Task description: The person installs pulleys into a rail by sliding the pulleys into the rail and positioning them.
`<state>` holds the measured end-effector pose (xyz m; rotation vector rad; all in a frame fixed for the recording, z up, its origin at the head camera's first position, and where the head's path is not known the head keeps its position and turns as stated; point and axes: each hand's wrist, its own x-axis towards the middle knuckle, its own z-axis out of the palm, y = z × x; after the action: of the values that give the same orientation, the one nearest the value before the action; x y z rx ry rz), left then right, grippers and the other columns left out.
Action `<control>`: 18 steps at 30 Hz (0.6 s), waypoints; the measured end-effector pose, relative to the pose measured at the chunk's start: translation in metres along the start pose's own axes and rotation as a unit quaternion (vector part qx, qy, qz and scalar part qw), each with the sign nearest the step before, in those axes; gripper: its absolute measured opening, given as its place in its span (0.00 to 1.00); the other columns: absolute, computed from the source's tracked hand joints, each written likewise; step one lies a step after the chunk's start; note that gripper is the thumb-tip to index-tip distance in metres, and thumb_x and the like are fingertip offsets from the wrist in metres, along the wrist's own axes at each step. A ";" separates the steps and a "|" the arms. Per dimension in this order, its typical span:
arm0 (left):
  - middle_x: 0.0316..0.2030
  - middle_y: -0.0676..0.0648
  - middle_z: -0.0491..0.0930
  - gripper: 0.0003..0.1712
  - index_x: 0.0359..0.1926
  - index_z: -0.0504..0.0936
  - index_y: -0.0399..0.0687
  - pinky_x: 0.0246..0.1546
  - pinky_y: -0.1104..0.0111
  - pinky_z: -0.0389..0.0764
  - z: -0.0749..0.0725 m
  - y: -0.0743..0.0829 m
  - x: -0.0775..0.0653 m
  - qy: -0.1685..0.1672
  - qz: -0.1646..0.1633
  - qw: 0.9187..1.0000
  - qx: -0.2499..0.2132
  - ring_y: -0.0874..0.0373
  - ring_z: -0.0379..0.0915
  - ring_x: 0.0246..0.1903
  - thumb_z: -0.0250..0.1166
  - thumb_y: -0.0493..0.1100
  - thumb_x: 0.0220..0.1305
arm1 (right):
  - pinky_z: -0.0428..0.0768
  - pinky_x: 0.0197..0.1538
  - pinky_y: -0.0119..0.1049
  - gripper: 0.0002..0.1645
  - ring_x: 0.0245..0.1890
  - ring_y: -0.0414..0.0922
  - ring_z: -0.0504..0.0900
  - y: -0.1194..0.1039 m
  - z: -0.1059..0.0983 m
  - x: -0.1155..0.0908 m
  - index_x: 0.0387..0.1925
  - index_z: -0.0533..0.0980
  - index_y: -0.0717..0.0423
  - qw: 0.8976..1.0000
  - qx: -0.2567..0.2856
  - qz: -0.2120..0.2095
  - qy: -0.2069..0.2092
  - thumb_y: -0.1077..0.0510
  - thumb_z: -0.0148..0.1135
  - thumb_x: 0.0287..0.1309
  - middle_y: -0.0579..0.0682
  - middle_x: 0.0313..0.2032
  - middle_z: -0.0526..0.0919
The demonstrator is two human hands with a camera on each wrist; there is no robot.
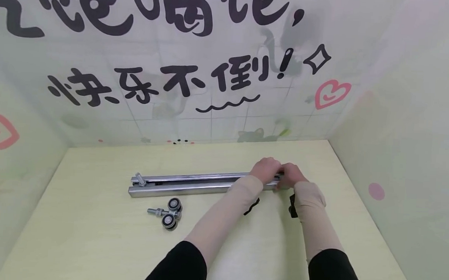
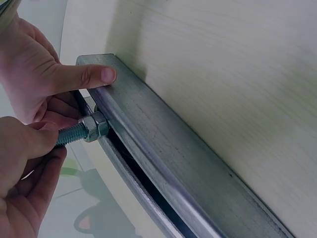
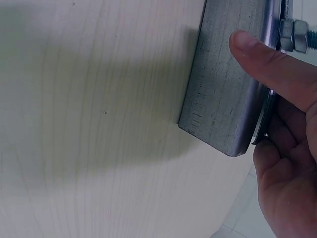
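A long slotted metal rail point(image 1: 183, 191) lies across the table, its open channel facing up. At its right end my left hand point(image 1: 266, 171) pinches a threaded bolt point(image 2: 72, 134) between thumb and fingers. Two hex nuts point(image 2: 95, 126) sit on that bolt at the slot; whatever it joins inside the rail is hidden. My right hand point(image 1: 293, 175) grips the rail's end, its thumb point(image 3: 270, 62) flat on the side wall and its fingers curled at the far side. Another bolt point(image 1: 140, 179) sticks up from the slot at the left end.
A loose roller trolley point(image 1: 172, 214) with black-and-silver wheels and a threaded stud lies in front of the rail's left part. The pale wooden table point(image 1: 89, 243) is bounded by a printed back wall point(image 1: 179, 129) and side walls. Black straps point(image 1: 293, 207) hang at the wrists.
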<state>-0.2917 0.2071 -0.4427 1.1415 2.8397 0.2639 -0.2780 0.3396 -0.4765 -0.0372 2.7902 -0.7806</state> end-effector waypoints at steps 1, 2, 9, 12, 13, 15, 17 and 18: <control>0.32 0.50 0.81 0.07 0.34 0.83 0.47 0.32 0.71 0.78 0.000 -0.001 0.000 0.000 0.000 1.000 0.002 0.60 0.76 0.33 0.59 0.35 0.59 | 0.73 0.47 0.44 0.29 0.38 0.51 0.76 0.000 0.000 0.000 0.39 0.80 0.60 1.000 0.002 -0.003 0.001 0.66 0.76 0.24 0.56 0.37 0.82; 0.32 0.50 0.81 0.07 0.34 0.82 0.47 0.32 0.71 0.78 0.000 -0.002 -0.001 0.000 0.002 1.000 0.003 0.59 0.76 0.33 0.59 0.35 0.59 | 0.73 0.47 0.44 0.29 0.38 0.51 0.76 0.000 0.000 -0.001 0.39 0.80 0.59 1.000 0.003 -0.005 0.003 0.66 0.76 0.23 0.56 0.37 0.82; 0.31 0.50 0.81 0.08 0.34 0.82 0.48 0.31 0.70 0.78 0.001 -0.013 -0.008 0.006 0.023 0.999 0.027 0.58 0.76 0.32 0.60 0.33 0.55 | 0.72 0.49 0.44 0.31 0.40 0.50 0.75 -0.004 0.000 -0.003 0.40 0.80 0.60 1.000 0.018 -0.014 0.006 0.68 0.75 0.21 0.56 0.39 0.82; 0.30 0.50 0.81 0.09 0.33 0.83 0.48 0.29 0.70 0.77 -0.001 -0.017 -0.012 0.008 0.027 0.999 0.023 0.58 0.76 0.31 0.60 0.32 0.54 | 0.71 0.50 0.45 0.34 0.42 0.51 0.75 -0.006 -0.001 -0.003 0.43 0.79 0.62 1.000 0.024 -0.002 0.001 0.68 0.75 0.22 0.58 0.42 0.81; 0.30 0.50 0.81 0.09 0.33 0.83 0.48 0.29 0.70 0.77 -0.001 -0.019 -0.014 0.009 0.029 0.999 0.020 0.58 0.76 0.30 0.60 0.32 0.54 | 0.71 0.51 0.46 0.34 0.43 0.52 0.74 -0.006 -0.001 -0.003 0.44 0.78 0.63 1.000 0.027 0.003 0.000 0.68 0.75 0.23 0.58 0.43 0.81; 0.29 0.50 0.80 0.09 0.32 0.83 0.47 0.27 0.70 0.76 -0.002 -0.021 -0.016 0.011 0.030 0.999 0.017 0.58 0.75 0.29 0.60 0.31 0.53 | 0.70 0.53 0.46 0.36 0.45 0.53 0.74 -0.006 -0.001 -0.003 0.46 0.77 0.64 0.999 0.030 0.012 -0.004 0.67 0.75 0.23 0.59 0.45 0.80; 0.28 0.50 0.80 0.08 0.30 0.82 0.47 0.26 0.70 0.76 -0.002 -0.024 -0.018 0.014 0.031 0.999 0.017 0.58 0.74 0.28 0.60 0.31 0.53 | 0.70 0.54 0.47 0.38 0.46 0.53 0.74 -0.004 -0.001 -0.002 0.48 0.76 0.64 0.999 0.027 0.016 -0.006 0.67 0.75 0.24 0.60 0.47 0.79; 0.28 0.50 0.80 0.08 0.30 0.82 0.47 0.26 0.70 0.76 -0.003 -0.025 -0.019 0.015 0.033 0.999 0.018 0.58 0.74 0.27 0.60 0.32 0.53 | 0.70 0.54 0.47 0.38 0.47 0.54 0.74 -0.003 -0.001 -0.002 0.48 0.75 0.64 1.000 0.025 0.015 -0.007 0.67 0.75 0.24 0.60 0.47 0.79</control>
<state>-0.2954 0.1753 -0.4449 1.2497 2.8474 0.2355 -0.2765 0.3375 -0.4735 0.0088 2.7510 -0.8383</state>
